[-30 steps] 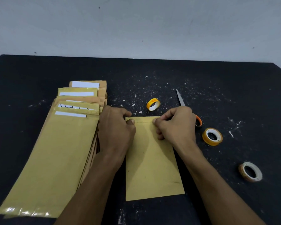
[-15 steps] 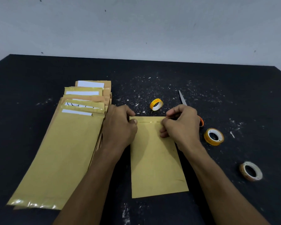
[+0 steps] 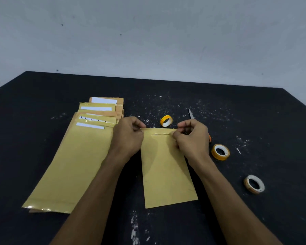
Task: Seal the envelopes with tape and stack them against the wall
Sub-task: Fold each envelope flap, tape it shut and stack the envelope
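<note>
A brown envelope lies flat on the black table in front of me, its top edge away from me. A shiny strip of clear tape runs across that top edge. My left hand pinches the envelope's top left corner. My right hand pinches the top right corner, fingertips on the tape. To the left lies a fanned pile of brown envelopes, several showing white paper at their mouths.
Three tape rolls lie on the table: a small yellow roll beyond the envelope, a yellow roll to the right, a pale roll nearer right. Scissors poke out behind my right hand. The grey wall rises behind the table.
Both hands have slid apart along the envelope's top edge, from near its middle to the corners, exposing the tape strip. The camera has tilted up a little.
</note>
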Demonstrator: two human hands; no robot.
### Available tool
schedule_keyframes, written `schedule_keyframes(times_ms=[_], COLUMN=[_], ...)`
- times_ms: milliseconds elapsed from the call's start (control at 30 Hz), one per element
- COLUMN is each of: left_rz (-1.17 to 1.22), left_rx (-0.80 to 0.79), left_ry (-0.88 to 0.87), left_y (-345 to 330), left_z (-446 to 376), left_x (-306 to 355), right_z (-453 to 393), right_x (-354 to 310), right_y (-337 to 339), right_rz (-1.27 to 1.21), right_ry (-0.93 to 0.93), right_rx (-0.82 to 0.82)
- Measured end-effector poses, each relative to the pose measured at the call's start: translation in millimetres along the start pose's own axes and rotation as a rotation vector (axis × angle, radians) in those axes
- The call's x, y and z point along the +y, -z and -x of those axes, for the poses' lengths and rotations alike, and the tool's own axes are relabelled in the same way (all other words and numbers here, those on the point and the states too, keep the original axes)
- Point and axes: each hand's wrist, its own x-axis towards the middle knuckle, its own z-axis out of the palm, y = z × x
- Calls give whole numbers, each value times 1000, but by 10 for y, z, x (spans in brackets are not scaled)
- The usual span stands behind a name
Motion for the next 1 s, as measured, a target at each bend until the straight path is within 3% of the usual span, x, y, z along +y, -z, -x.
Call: schedule_keyframes(times_ms=[100, 267, 333, 700, 1000], left_rz=[139, 287, 292, 173, -48], left_rx=[-9, 24, 31, -126, -148], left_ry=[1, -17, -31, 5, 157], left_y=[135, 358, 417, 400, -65], left_z=[33, 33, 35, -352, -1583], left_x=[97, 272, 335, 383, 373], right_z=[38, 175, 196, -468, -1803], right_x=[-60, -192, -195, -473, -383], right_y=[99, 251, 279, 84, -460], right_rz=[-29, -190, -206, -411, 82], right_ry=[0, -136, -135, -230, -119], right_rx=[21, -352, -406, -213, -47])
